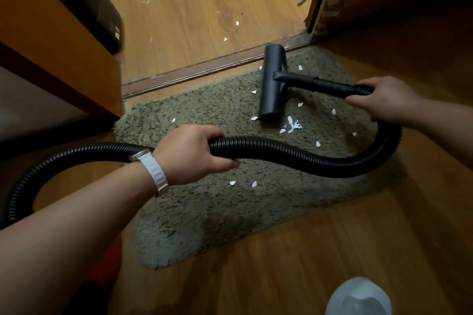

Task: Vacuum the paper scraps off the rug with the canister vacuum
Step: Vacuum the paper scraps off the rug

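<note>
Two surfaces fill most of my view: the wooden floor [332, 250] and, lying on it, the shaggy olive rug [204, 212], whose far edge runs beside a dark threshold strip [204, 66]. An orange-brown cabinet [51, 41] stands at the left. The black ribbed hose [281, 151] comes in from the lower left edge, arcs up, sags across the middle of the rug and curls up on the right. My left grip [189, 153] is clenched round the hose over the rug's near left part, fingers wrapped under it. My right grip [384, 100] is clasped round the hose end where it joins the rigid black tube [317, 83], over the rug's right edge. That tube leads left to the long floor nozzle [271, 84], which rests flat on the far part of the rug, its far end by the threshold strip. A pale, blurred bottle top [358, 296] shows at the bottom edge. A white watch [156, 174] sits on the left wrist. White paper scraps [291, 125] lie scattered on the rug, most of them just beside the nozzle's near end, two near the left grip, and a few more scraps [237, 23] on the floor beyond the strip.
</note>
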### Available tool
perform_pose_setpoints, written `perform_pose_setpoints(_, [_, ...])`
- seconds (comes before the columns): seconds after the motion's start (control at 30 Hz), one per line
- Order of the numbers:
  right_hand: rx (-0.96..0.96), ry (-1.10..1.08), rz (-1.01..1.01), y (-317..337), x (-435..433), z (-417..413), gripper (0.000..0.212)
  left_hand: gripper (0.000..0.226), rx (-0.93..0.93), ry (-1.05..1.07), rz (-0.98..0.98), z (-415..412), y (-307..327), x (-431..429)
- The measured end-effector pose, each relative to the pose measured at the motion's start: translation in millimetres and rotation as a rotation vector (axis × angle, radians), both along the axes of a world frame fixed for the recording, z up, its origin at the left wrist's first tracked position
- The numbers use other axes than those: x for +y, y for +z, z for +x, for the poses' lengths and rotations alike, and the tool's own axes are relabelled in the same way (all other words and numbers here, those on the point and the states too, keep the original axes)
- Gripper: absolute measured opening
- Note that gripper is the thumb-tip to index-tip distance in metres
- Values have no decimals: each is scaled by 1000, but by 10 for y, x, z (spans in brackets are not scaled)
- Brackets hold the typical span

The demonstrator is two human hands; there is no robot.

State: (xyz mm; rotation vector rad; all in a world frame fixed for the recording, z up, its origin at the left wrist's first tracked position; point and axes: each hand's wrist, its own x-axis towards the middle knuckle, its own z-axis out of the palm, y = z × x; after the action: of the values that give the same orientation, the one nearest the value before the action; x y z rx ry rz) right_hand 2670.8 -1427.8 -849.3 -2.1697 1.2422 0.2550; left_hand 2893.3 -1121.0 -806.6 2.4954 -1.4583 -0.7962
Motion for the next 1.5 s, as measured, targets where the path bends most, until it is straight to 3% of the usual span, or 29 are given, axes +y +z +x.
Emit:
perform_pose_setpoints(0.2, [-1,-2,17,-70,-113,171,33,39,-10,-3,28,23,-111,-39])
perform_pose_setpoints(0.63, [40,161,18,-110,-22,426,15,36,-10,-49,68,96,-202,-29])
perform_pose_setpoints(1.27, [114,329,5,100,391,629,36,39,-16,-143,58,162,-128,237])
perform_pose_setpoints(1.5, [160,411,-71,307,675,654,32,39,-58,-202,41,118,-3,435])
